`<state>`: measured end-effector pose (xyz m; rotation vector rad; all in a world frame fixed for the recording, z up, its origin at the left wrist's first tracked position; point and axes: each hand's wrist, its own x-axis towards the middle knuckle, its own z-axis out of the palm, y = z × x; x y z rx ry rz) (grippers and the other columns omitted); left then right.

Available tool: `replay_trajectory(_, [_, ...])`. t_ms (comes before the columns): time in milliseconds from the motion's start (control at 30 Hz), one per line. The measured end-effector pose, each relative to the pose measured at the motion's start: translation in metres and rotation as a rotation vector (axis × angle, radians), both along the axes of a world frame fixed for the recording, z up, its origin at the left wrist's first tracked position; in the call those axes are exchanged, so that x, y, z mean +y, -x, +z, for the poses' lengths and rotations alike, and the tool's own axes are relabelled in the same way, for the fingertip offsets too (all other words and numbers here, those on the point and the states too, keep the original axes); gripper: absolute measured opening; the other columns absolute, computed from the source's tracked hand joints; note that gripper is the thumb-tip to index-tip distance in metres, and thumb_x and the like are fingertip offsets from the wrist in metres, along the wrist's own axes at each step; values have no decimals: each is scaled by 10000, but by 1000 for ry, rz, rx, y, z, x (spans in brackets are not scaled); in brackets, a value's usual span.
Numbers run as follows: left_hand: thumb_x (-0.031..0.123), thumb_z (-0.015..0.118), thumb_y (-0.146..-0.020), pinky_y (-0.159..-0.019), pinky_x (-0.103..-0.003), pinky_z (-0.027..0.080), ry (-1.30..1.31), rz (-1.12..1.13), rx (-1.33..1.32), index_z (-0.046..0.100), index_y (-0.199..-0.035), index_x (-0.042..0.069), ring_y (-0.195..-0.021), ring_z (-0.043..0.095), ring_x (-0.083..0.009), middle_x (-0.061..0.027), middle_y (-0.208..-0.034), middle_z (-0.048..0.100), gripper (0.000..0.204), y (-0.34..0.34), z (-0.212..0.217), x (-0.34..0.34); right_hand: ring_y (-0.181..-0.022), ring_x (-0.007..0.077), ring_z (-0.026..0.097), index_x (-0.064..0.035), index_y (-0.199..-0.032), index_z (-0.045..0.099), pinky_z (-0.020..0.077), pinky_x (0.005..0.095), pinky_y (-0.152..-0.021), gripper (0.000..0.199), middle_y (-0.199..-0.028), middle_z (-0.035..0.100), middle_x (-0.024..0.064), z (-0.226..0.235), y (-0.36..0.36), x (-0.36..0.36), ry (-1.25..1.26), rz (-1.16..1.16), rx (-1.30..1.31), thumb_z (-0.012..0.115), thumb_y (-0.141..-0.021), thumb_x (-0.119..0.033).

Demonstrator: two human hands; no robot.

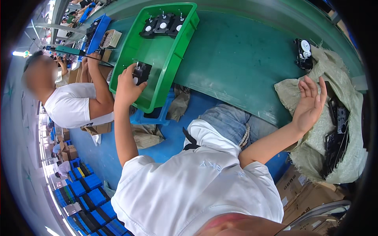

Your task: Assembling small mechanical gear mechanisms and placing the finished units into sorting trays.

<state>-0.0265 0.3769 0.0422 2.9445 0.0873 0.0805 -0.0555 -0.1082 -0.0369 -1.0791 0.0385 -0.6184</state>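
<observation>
**Black part set down at the near end of the green tray**

The left hand (128,84) grips a black plastic part (141,72) with white fittings, fingers closed around its near side, and holds it inside the green tray (173,59), low against the tray floor at the end nearest the person; at the tray's far end a row of like black parts (162,24) sits together, well apart from the held one; the right hand (311,103) hangs empty to the right of the tray, fingers spread wide and palm open, above a pale woven sack (315,137) that holds more black parts (338,133); one further black part with white gears (303,53) lies on the green belt (236,63), right of the tray and just beside the sack's far edge; left of the tray a co-worker in a white shirt (71,106) works at a blue bin (96,29).

Judged from this, the likeliest slip is the part tipping or landing askew if the fingers let go before it sits flat, since the grip covers one side only; thin pins on the parts could snag fingers; the tray's near end seems to overhang the belt edge, so a push downward there may tilt it.
</observation>
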Motion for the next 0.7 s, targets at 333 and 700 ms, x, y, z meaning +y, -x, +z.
replay_trajectory(333, [180, 783, -709, -811, -391, 518, -119, 29, 64, 619, -1179, 25, -889, 640, -334, -169, -1018, 665, 522, 0, -13, 11, -993, 279, 598, 69, -1332, 455, 435, 362, -950, 477, -1145, 601, 255, -2, 8, -8, -3, 16, -14, 431, -940, -202])
replay_trajectory(700, [259, 779, -737, -763, -395, 529, -245, 161, 135, 663, -1056, -33, -854, 655, -338, -186, -970, 673, 448, 3, -8, 13, -994, 277, 600, 69, -1274, 510, 447, 363, -944, 412, -1104, 621, 233, -2, 10, -8, 11, 20, 7, 420, -948, -166])
